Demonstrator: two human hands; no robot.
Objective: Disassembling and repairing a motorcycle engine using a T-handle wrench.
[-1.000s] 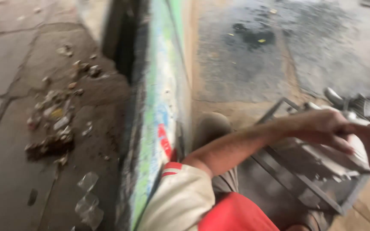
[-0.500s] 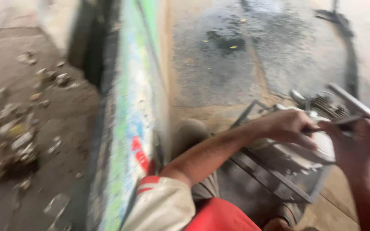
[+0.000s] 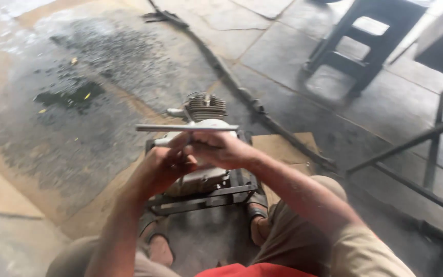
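Hands (image 3: pixel 193 156) grip metal rod (image 3: pixel 186 127) above engine (image 3: pixel 203 141).

Open paving is seen to the left of the small engine (image 3: pixel 203 149) and beyond it, where only a dark oily patch (image 3: pixel 70 97) is laid flat on the ground. To the right, passage is narrowed by a hose (image 3: pixel 242 92) run across the floor, a dark stool (image 3: pixel 365 46) and slanting metal bars (image 3: pixel 411 149). Near the body, room is closed in by the metal stand (image 3: pixel 206 197) and the knees.
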